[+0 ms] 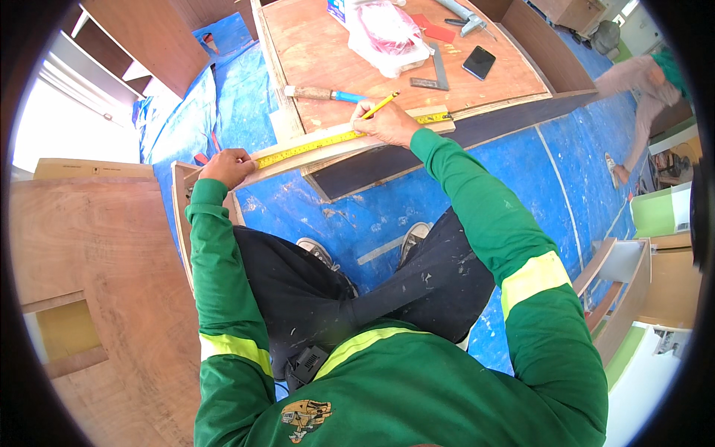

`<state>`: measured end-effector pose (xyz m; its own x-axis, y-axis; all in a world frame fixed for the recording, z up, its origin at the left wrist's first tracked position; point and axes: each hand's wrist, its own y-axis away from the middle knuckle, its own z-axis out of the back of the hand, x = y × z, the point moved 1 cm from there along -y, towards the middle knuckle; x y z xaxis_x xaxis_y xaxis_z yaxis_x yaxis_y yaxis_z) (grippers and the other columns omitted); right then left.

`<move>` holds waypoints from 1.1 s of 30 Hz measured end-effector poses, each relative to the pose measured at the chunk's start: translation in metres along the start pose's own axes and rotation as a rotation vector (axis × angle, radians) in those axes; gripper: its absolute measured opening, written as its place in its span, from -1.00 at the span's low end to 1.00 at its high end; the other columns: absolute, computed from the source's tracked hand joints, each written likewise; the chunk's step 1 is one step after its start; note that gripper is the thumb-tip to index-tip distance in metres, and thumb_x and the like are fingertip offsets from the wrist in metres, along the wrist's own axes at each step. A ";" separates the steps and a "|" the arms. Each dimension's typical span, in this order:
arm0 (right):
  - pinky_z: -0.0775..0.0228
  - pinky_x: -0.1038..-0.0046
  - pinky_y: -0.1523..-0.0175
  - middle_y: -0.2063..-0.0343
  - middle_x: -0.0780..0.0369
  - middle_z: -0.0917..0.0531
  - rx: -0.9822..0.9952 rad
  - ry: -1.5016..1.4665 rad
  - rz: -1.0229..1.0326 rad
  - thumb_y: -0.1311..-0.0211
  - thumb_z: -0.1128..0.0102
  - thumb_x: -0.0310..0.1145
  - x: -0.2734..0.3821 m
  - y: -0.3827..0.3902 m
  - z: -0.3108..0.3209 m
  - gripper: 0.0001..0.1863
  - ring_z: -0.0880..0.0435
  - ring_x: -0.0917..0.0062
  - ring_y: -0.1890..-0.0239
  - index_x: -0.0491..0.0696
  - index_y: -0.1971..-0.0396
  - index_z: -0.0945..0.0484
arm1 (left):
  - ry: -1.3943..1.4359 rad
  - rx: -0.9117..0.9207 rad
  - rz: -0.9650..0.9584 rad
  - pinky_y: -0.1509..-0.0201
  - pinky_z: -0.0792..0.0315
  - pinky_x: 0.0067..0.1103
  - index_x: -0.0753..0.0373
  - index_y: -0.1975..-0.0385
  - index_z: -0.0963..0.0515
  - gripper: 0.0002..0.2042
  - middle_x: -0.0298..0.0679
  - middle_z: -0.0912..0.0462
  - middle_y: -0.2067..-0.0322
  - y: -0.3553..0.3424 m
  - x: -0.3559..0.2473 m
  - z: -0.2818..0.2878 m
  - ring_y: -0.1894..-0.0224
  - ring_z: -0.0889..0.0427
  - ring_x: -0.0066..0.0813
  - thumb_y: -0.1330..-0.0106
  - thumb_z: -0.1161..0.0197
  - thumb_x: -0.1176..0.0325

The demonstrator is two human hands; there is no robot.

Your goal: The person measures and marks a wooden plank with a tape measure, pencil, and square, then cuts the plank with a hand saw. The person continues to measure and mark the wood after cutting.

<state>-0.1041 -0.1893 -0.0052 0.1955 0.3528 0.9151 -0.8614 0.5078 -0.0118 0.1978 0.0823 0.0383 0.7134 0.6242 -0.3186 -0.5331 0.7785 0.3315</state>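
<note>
A long pale wooden strip [272, 171] lies along the near edge of a plywood cabinet, with a yellow tape measure [298, 150] stretched along it. My left hand [229, 167] is closed on the tape and strip toward the left end. My right hand [383, 123] grips a yellow pencil [383, 104], its fingers resting at the tape near the strip's right part. Just behind the strip lie a wooden-and-blue-handled tool [313, 92], a metal square [439, 67] and a black phone [478, 62].
The plywood top [320, 52] also holds a pink-and-white bag [383, 33] and a caliper-like grey tool [465, 18]. Blue sheeting [558, 194] covers the floor. Large plywood panels [89, 246] stand at left, drawer boxes [625, 276] at right. Another person's legs [633, 104] show at far right.
</note>
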 end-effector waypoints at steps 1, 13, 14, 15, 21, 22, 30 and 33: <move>-0.57 0.38 0.08 0.37 0.27 -0.76 0.004 0.006 0.000 -0.27 -0.43 -0.26 0.002 0.000 0.000 -0.81 -0.70 0.56 0.28 -0.08 0.35 -0.69 | 0.002 0.003 -0.001 -0.01 -0.70 -0.29 0.16 0.18 -0.84 -0.65 -0.16 -0.84 0.37 0.001 -0.001 0.001 0.26 -0.85 -0.20 -0.32 -0.36 0.02; -0.57 0.37 0.07 0.37 0.26 -0.75 -0.006 0.027 0.000 -0.28 -0.43 -0.26 0.009 0.003 0.001 -0.80 -0.71 0.54 0.27 -0.09 0.35 -0.69 | 0.003 -0.012 -0.043 -0.05 -0.69 -0.25 0.21 0.16 -0.84 -0.63 -0.07 -0.85 0.32 0.003 -0.001 0.001 0.23 -0.85 -0.11 -0.31 -0.36 0.03; -0.57 0.37 0.08 0.36 0.26 -0.76 -0.012 0.034 0.003 -0.28 -0.43 -0.26 0.009 0.003 0.001 -0.81 -0.71 0.54 0.27 -0.08 0.35 -0.69 | 0.005 -0.008 -0.038 -0.05 -0.69 -0.25 0.21 0.17 -0.84 -0.63 -0.07 -0.85 0.32 0.003 -0.002 0.002 0.22 -0.84 -0.11 -0.31 -0.36 0.03; -0.57 0.37 0.08 0.36 0.26 -0.76 -0.017 0.040 0.007 -0.28 -0.43 -0.26 0.009 0.003 0.001 -0.81 -0.70 0.55 0.27 -0.08 0.35 -0.69 | 0.004 -0.002 -0.029 -0.05 -0.68 -0.25 0.21 0.17 -0.84 -0.63 -0.07 -0.85 0.32 0.004 -0.003 0.002 0.22 -0.84 -0.12 -0.31 -0.36 0.03; -0.57 0.37 0.10 0.38 0.27 -0.75 -0.005 0.019 0.006 -0.27 -0.43 -0.25 0.004 0.001 0.000 -0.81 -0.70 0.56 0.28 -0.07 0.35 -0.70 | 0.010 0.000 -0.033 -0.03 -0.68 -0.25 0.20 0.18 -0.84 -0.63 -0.08 -0.84 0.33 0.002 0.002 0.001 0.24 -0.84 -0.14 -0.31 -0.36 0.02; -0.57 0.37 0.10 0.39 0.27 -0.75 -0.003 0.019 0.006 -0.27 -0.43 -0.25 0.003 0.000 0.000 -0.81 -0.70 0.56 0.29 -0.06 0.35 -0.70 | 0.006 -0.004 -0.044 -0.03 -0.68 -0.25 0.20 0.18 -0.84 -0.63 -0.08 -0.84 0.33 0.002 0.002 0.001 0.24 -0.84 -0.14 -0.31 -0.36 0.02; -0.56 0.38 0.13 0.40 0.28 -0.75 -0.011 -0.001 -0.014 -0.25 -0.44 -0.25 0.002 -0.002 -0.002 -0.82 -0.69 0.57 0.30 -0.05 0.37 -0.70 | 0.033 -0.002 -0.032 -0.01 -0.68 -0.24 0.20 0.17 -0.83 -0.64 -0.08 -0.84 0.34 0.001 0.004 -0.002 0.25 -0.83 -0.11 -0.31 -0.36 0.03; -0.56 0.38 0.11 0.40 0.28 -0.75 0.003 0.024 -0.040 -0.25 -0.44 -0.25 0.006 -0.001 -0.001 -0.81 -0.69 0.57 0.29 -0.05 0.37 -0.69 | 0.032 0.012 -0.028 -0.01 -0.68 -0.24 0.20 0.18 -0.83 -0.64 -0.07 -0.84 0.34 0.002 0.004 0.001 0.25 -0.83 -0.11 -0.30 -0.36 0.03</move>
<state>-0.1015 -0.1870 0.0002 0.2410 0.3506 0.9050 -0.8538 0.5199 0.0260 0.1997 0.0868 0.0383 0.7126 0.6043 -0.3564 -0.5077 0.7948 0.3325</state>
